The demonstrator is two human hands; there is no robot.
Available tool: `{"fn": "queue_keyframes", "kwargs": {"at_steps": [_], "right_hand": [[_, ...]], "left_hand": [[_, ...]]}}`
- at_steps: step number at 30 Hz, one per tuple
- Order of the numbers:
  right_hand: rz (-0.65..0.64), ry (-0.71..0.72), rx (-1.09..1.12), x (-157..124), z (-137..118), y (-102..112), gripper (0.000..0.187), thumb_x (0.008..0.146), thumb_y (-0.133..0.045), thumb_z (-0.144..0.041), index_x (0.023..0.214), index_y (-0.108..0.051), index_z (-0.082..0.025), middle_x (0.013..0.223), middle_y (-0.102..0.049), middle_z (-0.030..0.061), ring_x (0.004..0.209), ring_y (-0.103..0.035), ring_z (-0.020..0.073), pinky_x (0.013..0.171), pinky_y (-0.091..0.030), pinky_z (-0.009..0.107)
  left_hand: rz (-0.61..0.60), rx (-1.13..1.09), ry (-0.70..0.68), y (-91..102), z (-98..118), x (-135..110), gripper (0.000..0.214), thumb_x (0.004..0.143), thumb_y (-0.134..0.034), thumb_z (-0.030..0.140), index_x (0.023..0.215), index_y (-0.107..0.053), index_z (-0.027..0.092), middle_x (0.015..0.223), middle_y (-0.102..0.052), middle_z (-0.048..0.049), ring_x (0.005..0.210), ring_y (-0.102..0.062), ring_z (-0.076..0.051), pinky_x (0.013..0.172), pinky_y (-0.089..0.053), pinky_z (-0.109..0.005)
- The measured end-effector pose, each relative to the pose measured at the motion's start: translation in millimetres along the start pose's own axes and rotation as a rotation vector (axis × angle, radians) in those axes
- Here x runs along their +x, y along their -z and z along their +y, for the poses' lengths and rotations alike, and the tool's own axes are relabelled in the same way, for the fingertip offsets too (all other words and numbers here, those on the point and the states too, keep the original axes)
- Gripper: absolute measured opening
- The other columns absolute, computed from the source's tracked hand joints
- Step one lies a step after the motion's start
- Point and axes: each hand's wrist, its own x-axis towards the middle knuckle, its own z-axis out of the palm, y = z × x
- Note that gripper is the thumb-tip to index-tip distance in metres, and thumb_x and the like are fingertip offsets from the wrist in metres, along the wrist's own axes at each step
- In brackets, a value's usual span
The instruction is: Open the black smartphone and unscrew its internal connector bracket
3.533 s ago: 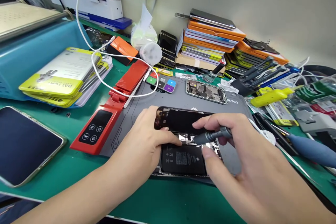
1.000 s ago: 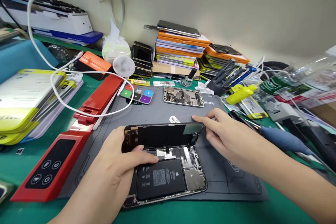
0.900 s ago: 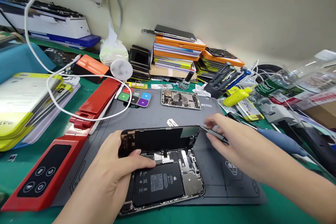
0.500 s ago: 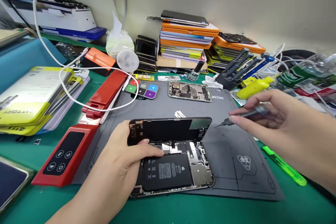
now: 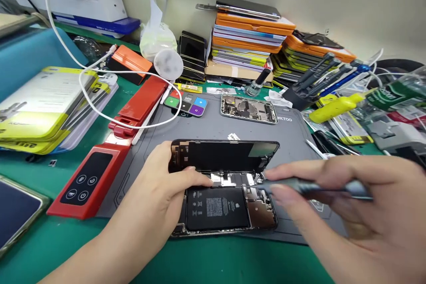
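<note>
An opened phone [image 5: 229, 208] lies on the grey work mat [image 5: 206, 131], its black battery and boards showing. Its screen panel [image 5: 226, 155] stands tilted up along the far edge. My left hand [image 5: 159, 195] grips the panel's left end, thumb on its lower edge, holding it up. My right hand [image 5: 353, 199] is closed on a dark slim screwdriver [image 5: 313, 186], blurred by motion. The tool's tip sits at the phone's upper right corner, beside the panel's hinge side.
A second opened phone body [image 5: 249, 108] lies further back on the mat, next to a coloured screw tray [image 5: 186, 104]. A red heater bar [image 5: 109, 151] and white cable [image 5: 100, 111] lie left. Stacked boxes [image 5: 246, 40], tool stand [image 5: 316, 80] and bottles crowd the back right.
My right hand, which half a second ago held the screwdriver over the mat to the right, has swung left and brought its tip to the phone. My left hand still holds the panel.
</note>
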Motion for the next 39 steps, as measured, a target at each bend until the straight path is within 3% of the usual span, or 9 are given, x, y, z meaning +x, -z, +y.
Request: {"fn": "queue_keyframes", "kwargs": {"at_steps": [5, 9, 15, 18, 22, 27, 32, 36, 39], "right_hand": [[-0.104, 0.043, -0.001, 5.6, 0.3, -14.9, 0.019, 0.101, -0.066, -0.034, 0.108, -0.048, -0.030, 0.106, -0.073, -0.0009, 0.093, -0.078, 0.0189, 0.060, -0.062, 0.009], [-0.125, 0.021, 0.008, 7.7, 0.5, -14.1, 0.022, 0.101, -0.068, -0.033, 0.110, -0.048, -0.030, 0.106, -0.073, -0.0020, 0.090, -0.078, 0.0171, 0.070, -0.063, 0.011], [-0.132, 0.038, -0.010, 8.6, 0.0, -13.9, 0.019, 0.102, -0.065, -0.035, 0.108, -0.047, -0.030, 0.107, -0.072, -0.0025, 0.092, -0.078, 0.0171, 0.065, -0.063, 0.010], [-0.168, 0.087, -0.082, 9.5, 0.4, -11.5, 0.020, 0.102, -0.063, -0.039, 0.113, -0.048, -0.031, 0.111, -0.072, -0.0018, 0.097, -0.077, 0.0197, 0.059, -0.063, 0.014], [-0.194, 0.150, -0.145, 8.5, 1.3, -9.0, 0.020, 0.104, -0.062, -0.042, 0.117, -0.050, -0.033, 0.112, -0.073, -0.0015, 0.095, -0.077, 0.0213, 0.062, -0.064, 0.022], [-0.190, 0.135, -0.164, 8.2, 0.5, -8.6, 0.022, 0.104, -0.063, -0.044, 0.118, -0.050, -0.033, 0.113, -0.073, -0.0057, 0.094, -0.077, 0.0165, 0.065, -0.061, 0.017], [-0.237, 0.303, -0.306, 18.7, -11.9, -9.4, 0.013, 0.102, -0.055, -0.035, 0.114, -0.054, -0.030, 0.096, -0.072, -0.0019, 0.057, -0.066, 0.0167, 0.045, -0.048, 0.028], [-0.275, 0.442, -0.371, 30.8, -21.4, -9.9, 0.004, 0.104, -0.053, -0.029, 0.104, -0.052, -0.025, 0.082, -0.061, 0.0009, 0.062, -0.061, 0.0210, 0.053, -0.042, 0.034], [-0.312, 0.458, -0.366, 35.3, -22.8, -8.0, 0.001, 0.104, -0.053, -0.027, 0.104, -0.054, -0.025, 0.087, -0.061, 0.0011, 0.070, -0.061, 0.0213, 0.058, -0.042, 0.035]], "left_hand": [[0.005, -0.015, 0.019, -0.3, 0.0, 0.6, 0.045, 0.103, -0.043, 0.015, 0.103, -0.077, 0.045, 0.130, -0.053, 0.0018, 0.123, -0.059, -0.012, 0.101, -0.057, -0.029], [0.012, -0.019, 0.020, -1.0, 0.8, 0.7, 0.044, 0.103, -0.043, 0.017, 0.102, -0.079, 0.043, 0.126, -0.054, -0.0010, 0.118, -0.062, -0.014, 0.097, -0.060, -0.031], [0.009, -0.026, 0.009, 0.3, 0.5, 1.2, 0.047, 0.097, -0.046, 0.008, 0.102, -0.079, 0.042, 0.126, -0.055, -0.0022, 0.119, -0.062, -0.017, 0.097, -0.060, -0.035], [-0.015, -0.036, 0.024, 1.0, 0.9, 1.9, 0.049, 0.096, -0.046, 0.006, 0.102, -0.079, 0.041, 0.127, -0.054, -0.0028, 0.120, -0.061, -0.017, 0.099, -0.060, -0.037], [-0.001, -0.054, 0.028, 0.8, 2.5, 4.1, 0.046, 0.101, -0.043, 0.013, 0.101, -0.080, 0.039, 0.123, -0.055, -0.0050, 0.118, -0.062, -0.019, 0.098, -0.060, -0.039], [-0.018, -0.051, 0.041, 1.3, 2.8, 4.0, 0.048, 0.098, -0.043, 0.008, 0.101, -0.080, 0.039, 0.123, -0.056, -0.0044, 0.117, -0.061, -0.019, 0.097, -0.061, -0.040], [-0.007, -0.057, 0.016, 2.1, 1.4, 2.9, 0.047, 0.098, -0.044, 0.008, 0.101, -0.080, 0.037, 0.123, -0.058, -0.0041, 0.118, -0.060, -0.020, 0.097, -0.061, -0.042], [-0.006, -0.060, 0.009, 1.7, 0.2, 3.0, 0.051, 0.093, -0.045, 0.000, 0.102, -0.080, 0.036, 0.123, -0.057, -0.0045, 0.118, -0.059, -0.021, 0.098, -0.060, -0.044], [0.007, -0.059, -0.003, 1.4, 0.1, 3.9, 0.052, 0.092, -0.045, -0.001, 0.101, -0.081, 0.036, 0.121, -0.057, -0.0058, 0.117, -0.060, -0.021, 0.098, -0.060, -0.045]]}}
